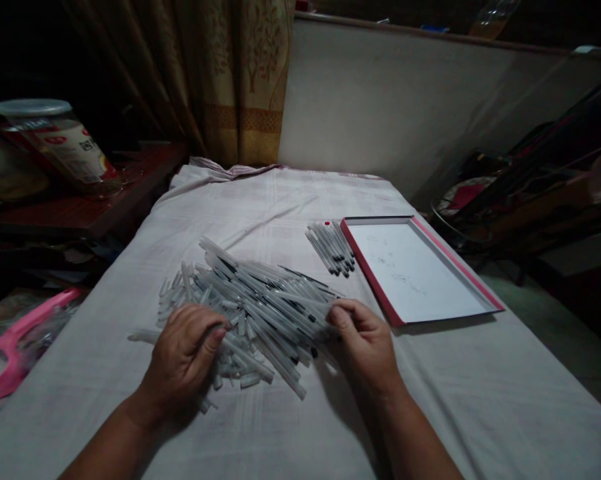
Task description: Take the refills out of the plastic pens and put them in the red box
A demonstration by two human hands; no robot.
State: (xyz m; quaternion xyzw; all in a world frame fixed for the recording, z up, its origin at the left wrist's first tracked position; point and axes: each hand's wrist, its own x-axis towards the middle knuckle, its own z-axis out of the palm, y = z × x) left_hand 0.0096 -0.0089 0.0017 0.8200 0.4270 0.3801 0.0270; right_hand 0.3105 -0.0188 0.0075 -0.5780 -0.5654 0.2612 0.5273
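A loose heap of clear pen barrels (275,307) lies in the middle of the cloth, several with dark ink refills showing. Small translucent pen caps (180,287) are piled at its left side. Over the cap side is my left hand (185,347), thumb and forefinger pinched together; whatever may be between them is hidden. At the heap's right edge my right hand (365,340) is closed with its thumb and fingers around the end of a translucent pen barrel (303,301), which points left across the heap. A neat bundle of pens (330,247) with dark tips lies farther back.
A shallow red-edged box lid (430,273) with a white inside lies right of the bundle. The table has a pale checked cloth (260,433). At left are a dark wooden cabinet (130,193), a lidded jar (65,147) and a pink plastic handle (18,340).
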